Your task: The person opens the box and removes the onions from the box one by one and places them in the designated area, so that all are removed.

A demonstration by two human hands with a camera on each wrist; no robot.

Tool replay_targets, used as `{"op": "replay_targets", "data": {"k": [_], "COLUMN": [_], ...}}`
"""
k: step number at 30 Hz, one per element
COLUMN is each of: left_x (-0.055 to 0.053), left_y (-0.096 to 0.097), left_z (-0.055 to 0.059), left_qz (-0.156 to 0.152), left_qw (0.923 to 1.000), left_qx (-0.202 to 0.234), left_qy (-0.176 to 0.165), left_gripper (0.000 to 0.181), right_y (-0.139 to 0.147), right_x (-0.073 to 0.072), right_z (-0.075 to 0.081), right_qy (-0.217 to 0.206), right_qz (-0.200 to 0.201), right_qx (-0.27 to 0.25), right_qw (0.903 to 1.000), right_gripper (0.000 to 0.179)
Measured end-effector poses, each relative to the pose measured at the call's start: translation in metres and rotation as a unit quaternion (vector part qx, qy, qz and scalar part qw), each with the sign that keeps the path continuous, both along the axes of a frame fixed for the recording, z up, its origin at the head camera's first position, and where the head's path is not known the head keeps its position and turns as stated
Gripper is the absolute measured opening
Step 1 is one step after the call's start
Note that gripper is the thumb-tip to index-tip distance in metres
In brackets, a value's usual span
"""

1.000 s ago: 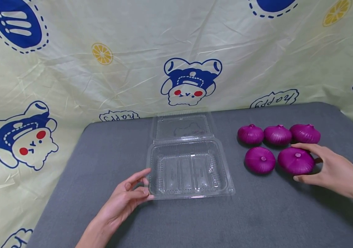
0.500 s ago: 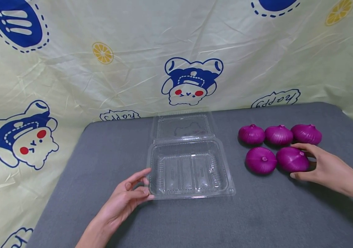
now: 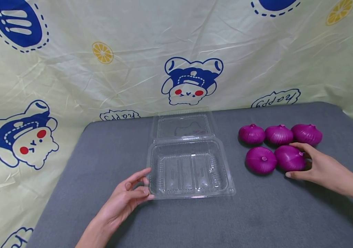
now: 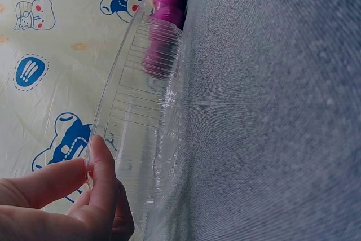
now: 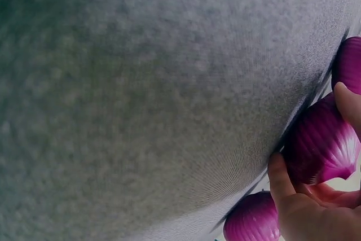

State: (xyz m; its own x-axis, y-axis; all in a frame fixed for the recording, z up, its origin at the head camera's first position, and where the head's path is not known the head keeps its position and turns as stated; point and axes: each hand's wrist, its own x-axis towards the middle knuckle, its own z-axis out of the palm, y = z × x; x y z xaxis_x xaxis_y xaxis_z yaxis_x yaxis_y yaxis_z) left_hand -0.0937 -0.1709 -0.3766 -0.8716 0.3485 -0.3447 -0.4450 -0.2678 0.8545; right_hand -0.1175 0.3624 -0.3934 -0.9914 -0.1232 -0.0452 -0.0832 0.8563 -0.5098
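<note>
My left hand (image 3: 125, 199) pinches the left rim of a clear plastic clamshell container (image 3: 191, 195), which lies with its lid (image 3: 184, 125) folded back. In the left wrist view, the thumb and a finger squeeze that thin rim. On the right, my right hand (image 3: 325, 168) grips a purple onion (image 3: 289, 158), thumb at its near side and fingers at its far side. This onion is tilted, its stem end turned toward the palm, and it sits against or very close to a second onion (image 3: 260, 160). The right wrist view shows the gripped onion (image 5: 318, 139) between thumb and fingers.
Behind the front pair, three more onions stand in a row: left (image 3: 251, 134), middle (image 3: 278, 134) and right (image 3: 307, 134). A grey cloth (image 3: 201, 224) covers the table. A cartoon-printed curtain (image 3: 133, 82) hangs along the back and left.
My right hand has shifted left with the gripped onion, which has tilted from upright and come up to its neighbour. My left hand and the container have stayed put.
</note>
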Motion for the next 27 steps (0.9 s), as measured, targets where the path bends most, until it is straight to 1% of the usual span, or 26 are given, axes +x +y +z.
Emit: {"op": "replay_targets", "data": {"k": [4, 9, 16, 19, 22, 25, 27], "left_x": [0.0, 0.0, -0.001, -0.001, 0.002, 0.004, 0.006], "left_y": [0.0, 0.0, -0.001, -0.002, -0.003, -0.003, -0.004], "left_z": [0.0, 0.0, 0.001, 0.002, 0.002, 0.003, 0.005], "left_qz": [0.002, 0.003, -0.001, -0.002, -0.004, -0.01, -0.01], "left_qw": [1.0, 1.0, 1.0, 1.0, 0.9996, 0.998, 0.9947], "left_qx": [-0.001, 0.0, -0.002, -0.005, -0.023, -0.052, -0.086], "left_qy": [-0.003, -0.004, 0.0, 0.004, 0.014, 0.035, 0.055], "left_gripper": [0.066, 0.066, 0.067, 0.066, 0.065, 0.063, 0.06], "right_y": [0.001, 0.003, 0.005, 0.005, 0.003, 0.001, -0.002], "right_x": [0.001, 0.005, 0.007, 0.01, 0.015, 0.021, 0.027], "right_z": [0.0, 0.0, 0.002, 0.002, 0.002, 0.003, 0.007], "right_qy": [0.0, 0.011, -0.004, 0.011, 0.047, 0.081, 0.092], "right_qz": [0.001, 0.007, 0.005, -0.001, -0.013, -0.032, -0.047], "right_qx": [0.001, -0.021, -0.057, -0.069, -0.077, -0.081, -0.073], "right_qw": [1.0, 0.9997, 0.9984, 0.9976, 0.9958, 0.993, 0.992], "right_gripper": [0.102, 0.099, 0.103, 0.099, 0.092, 0.087, 0.085]}}
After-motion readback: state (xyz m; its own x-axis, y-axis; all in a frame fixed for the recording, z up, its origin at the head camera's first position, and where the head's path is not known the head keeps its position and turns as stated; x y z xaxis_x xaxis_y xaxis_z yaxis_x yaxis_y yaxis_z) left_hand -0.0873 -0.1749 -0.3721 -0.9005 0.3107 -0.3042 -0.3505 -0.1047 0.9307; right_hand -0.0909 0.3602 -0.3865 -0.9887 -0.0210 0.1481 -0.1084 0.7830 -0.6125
